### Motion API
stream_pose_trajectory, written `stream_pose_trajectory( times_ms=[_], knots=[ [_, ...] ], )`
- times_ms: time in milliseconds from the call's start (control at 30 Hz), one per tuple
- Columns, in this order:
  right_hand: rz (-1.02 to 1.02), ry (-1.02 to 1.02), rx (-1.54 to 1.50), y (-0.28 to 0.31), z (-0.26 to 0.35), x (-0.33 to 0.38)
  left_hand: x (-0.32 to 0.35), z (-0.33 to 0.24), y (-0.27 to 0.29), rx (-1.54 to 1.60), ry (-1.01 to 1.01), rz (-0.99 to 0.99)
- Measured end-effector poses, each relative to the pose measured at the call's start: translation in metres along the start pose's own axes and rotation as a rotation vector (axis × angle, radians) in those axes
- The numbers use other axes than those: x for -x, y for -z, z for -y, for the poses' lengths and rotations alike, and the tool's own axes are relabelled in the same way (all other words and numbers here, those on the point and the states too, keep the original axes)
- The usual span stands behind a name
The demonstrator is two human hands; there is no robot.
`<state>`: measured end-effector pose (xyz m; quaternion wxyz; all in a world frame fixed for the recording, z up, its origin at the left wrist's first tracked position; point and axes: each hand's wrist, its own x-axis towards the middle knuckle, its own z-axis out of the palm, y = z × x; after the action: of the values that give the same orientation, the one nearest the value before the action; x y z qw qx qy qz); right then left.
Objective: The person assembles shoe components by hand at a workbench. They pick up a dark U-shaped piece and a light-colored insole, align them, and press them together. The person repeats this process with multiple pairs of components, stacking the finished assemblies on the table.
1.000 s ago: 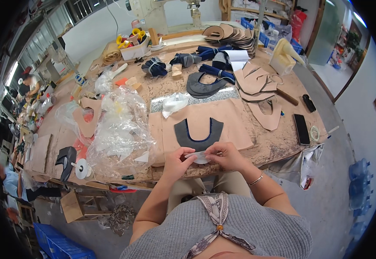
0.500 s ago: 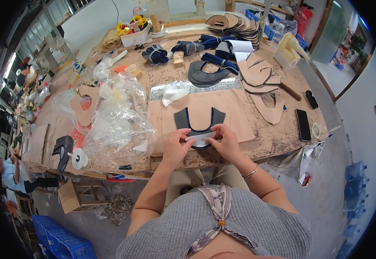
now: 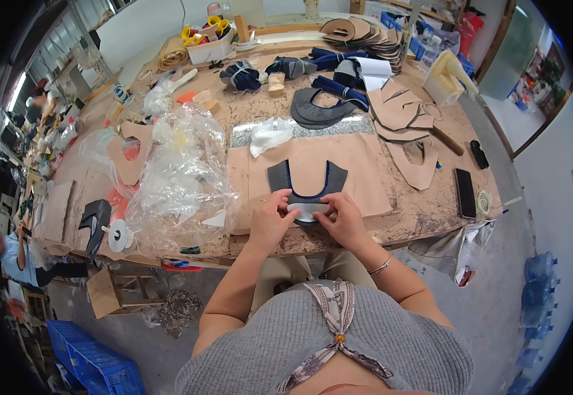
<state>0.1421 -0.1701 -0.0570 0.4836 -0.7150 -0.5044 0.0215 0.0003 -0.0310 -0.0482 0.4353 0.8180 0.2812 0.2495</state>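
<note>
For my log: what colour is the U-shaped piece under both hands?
Dark grey U-shaped piece with a blue inner edge, seen in the head view.

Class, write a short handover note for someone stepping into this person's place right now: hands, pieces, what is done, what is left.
Left hand and right hand both pinch a pale strip at the lower curve of the dark U-shaped piece.
The piece lies flat on a tan sheet at the table's near edge.
Done: strip placed on the curve.
Left: likely pressing it down; more dark pieces lie farther back.

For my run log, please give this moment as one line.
left hand: on grey strip | right hand: on grey strip | strip over dark U-shaped piece | brown board beneath
</note>
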Motion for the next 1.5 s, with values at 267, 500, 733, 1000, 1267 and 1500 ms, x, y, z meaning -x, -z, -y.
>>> stream_pose_trajectory(
  times_ms=[267, 500, 733, 1000, 1267, 1500],
  knots=[
    [0.022, 0.107, 0.079, 0.009, 0.004, -0.003, 0.004, 0.002, -0.002, -0.462, -0.724, -0.174],
    [0.056, 0.327, 0.339, 0.015, -0.011, 0.014, 0.036, -0.012, -0.026, -0.708, -0.544, 0.165],
    [-0.290, -0.074, 0.546, 0.161, -0.121, -0.012, 0.037, -0.018, -0.043, -0.763, -0.565, 0.141],
    [0.136, -0.108, 0.488, 0.197, -0.159, -0.016, 0.040, -0.023, -0.058, -0.696, -0.525, 0.102],
    [0.268, -0.024, 0.469, 0.213, -0.149, -0.014, 0.041, -0.024, -0.057, -0.701, -0.530, 0.075],
    [0.432, 0.019, 0.676, 0.218, -0.136, -0.009, 0.040, -0.027, -0.055, -0.694, -0.538, 0.069]
  ],
)
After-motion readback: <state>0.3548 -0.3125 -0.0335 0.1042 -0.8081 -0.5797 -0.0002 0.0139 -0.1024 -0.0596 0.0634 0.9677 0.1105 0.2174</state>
